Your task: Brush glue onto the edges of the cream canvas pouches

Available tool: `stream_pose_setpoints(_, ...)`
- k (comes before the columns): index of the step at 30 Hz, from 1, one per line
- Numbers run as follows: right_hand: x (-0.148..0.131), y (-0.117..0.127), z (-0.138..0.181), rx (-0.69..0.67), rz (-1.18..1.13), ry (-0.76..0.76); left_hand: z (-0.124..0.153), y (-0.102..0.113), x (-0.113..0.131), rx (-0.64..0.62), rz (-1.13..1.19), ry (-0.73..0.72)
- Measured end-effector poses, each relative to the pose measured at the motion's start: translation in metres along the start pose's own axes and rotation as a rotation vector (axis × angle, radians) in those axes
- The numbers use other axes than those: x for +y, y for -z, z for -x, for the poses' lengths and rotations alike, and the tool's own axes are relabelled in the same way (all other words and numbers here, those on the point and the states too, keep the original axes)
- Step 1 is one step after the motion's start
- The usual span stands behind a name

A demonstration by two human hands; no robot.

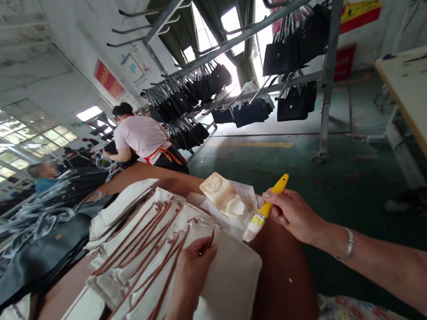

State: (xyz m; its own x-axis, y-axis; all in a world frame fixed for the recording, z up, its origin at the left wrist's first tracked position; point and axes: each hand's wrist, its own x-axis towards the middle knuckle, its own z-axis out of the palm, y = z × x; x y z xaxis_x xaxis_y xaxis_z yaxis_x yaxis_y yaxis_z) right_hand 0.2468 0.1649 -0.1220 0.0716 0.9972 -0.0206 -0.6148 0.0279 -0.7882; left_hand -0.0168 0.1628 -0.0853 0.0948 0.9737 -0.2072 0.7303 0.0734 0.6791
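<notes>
My right hand (pixel 293 212) grips a yellow-handled paintbrush (pixel 269 208). White paste coats its bristles, which point down beside a glue-smeared tray (pixel 222 195) holding a white lump. That tray rests on a pale sheet (pixel 247 195) at the table's far edge. Over the cream bag panels, my left hand (pixel 198 267) is closed, pinching what looks like the end of a thin brown strap (pixel 211 238). Under it lies a cream panel (pixel 233 278) with rounded corners. More cream pieces with long brown straps (pixel 145 237) lie overlapped to the left.
Black bags (pixel 58 248) with grey-wrapped handles are piled on the brown table (pixel 282 277) at left. A co-worker (pixel 141 133) bends over the table's far end. A metal rack (pixel 325 82) hung with black bags stands beyond; another table (pixel 426 100) is at right.
</notes>
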Motion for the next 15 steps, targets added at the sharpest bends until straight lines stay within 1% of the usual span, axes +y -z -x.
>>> stream_pose_setpoints(2,-0.003,-0.012,-0.004,-0.08,0.048,0.044,0.019,-0.006,0.0,-0.027,0.221,0.036)
stream_pose_setpoints(4,-0.003,-0.024,-0.005,-0.145,0.135,0.085,0.035,-0.012,-0.001,-0.032,0.376,0.065)
stream_pose_setpoints(8,0.005,-0.04,-0.001,-0.257,0.419,0.2,0.055,-0.022,0.002,-0.005,0.393,0.037)
stream_pose_setpoints(10,0.007,-0.042,0.0,-0.262,0.55,0.276,0.063,-0.027,0.003,0.001,0.365,0.002)
stream_pose_setpoints(12,0.005,-0.04,0.001,-0.228,0.636,0.337,0.068,-0.031,0.003,0.014,0.349,-0.025)
stream_pose_setpoints(15,-0.001,-0.035,0.006,-0.164,0.663,0.368,0.074,-0.036,0.0,0.04,0.341,-0.045)
